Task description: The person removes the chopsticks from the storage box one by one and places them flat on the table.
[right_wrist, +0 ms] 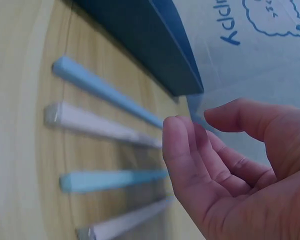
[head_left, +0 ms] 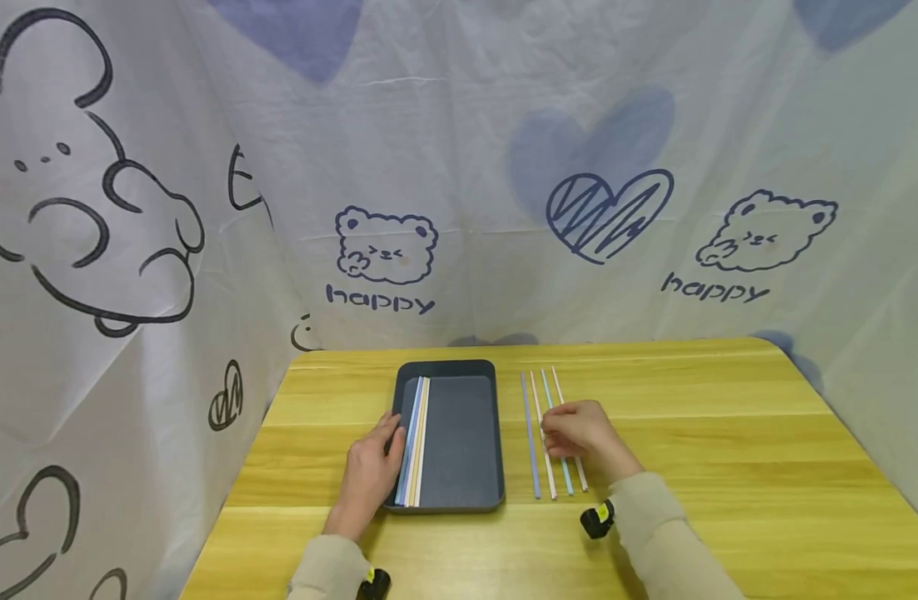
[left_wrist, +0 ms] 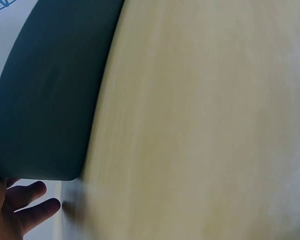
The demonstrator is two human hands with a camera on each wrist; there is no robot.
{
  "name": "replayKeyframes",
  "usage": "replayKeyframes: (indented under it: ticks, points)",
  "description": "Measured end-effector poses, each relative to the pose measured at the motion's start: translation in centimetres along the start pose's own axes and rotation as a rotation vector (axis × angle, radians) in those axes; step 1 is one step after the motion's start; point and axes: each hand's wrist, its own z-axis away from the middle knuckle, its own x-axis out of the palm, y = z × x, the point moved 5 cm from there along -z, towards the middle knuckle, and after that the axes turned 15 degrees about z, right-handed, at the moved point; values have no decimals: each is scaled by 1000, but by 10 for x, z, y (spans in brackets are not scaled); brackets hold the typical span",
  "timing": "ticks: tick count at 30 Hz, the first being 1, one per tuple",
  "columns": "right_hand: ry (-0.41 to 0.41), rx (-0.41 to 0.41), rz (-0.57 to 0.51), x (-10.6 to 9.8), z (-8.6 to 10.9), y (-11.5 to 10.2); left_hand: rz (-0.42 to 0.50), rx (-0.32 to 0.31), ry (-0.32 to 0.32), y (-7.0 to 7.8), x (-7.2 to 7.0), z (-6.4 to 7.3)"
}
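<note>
A dark grey tray (head_left: 462, 442) lies on the table, holding several thin sticks (head_left: 416, 442) in blue, yellow and white along its left side. My left hand (head_left: 369, 475) rests at the tray's left rim; in the left wrist view its fingers (left_wrist: 37, 215) are straight and spread beside the tray wall (left_wrist: 50, 100). My right hand (head_left: 579, 429) hovers over a row of loose sticks: a violet-blue stick (head_left: 530, 433), a pale pink stick (head_left: 551, 475), a light blue stick (head_left: 566, 475) and a whitish stick (head_left: 581, 475). Its thumb and bent index finger stand apart, nothing between them.
The wooden table (head_left: 729, 442) extends to the right of the loose sticks. Behind and to the left hangs a white cloth (head_left: 466, 275) printed with bears and hearts. Black wrist cameras sit by both sleeves.
</note>
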Motion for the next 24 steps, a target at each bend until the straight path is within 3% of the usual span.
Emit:
replayKeyframes:
  ticks: [4,11,24]
  points:
    - [-21,-22,3,11,1,-12,-7,26,17,0,-1,0]
    - [-54,-58,13,34,4,-31,6,-12,0,-3,-1,1]
    - [-105,-103,32,77,3,-59,10,10,17,0,-2,1]
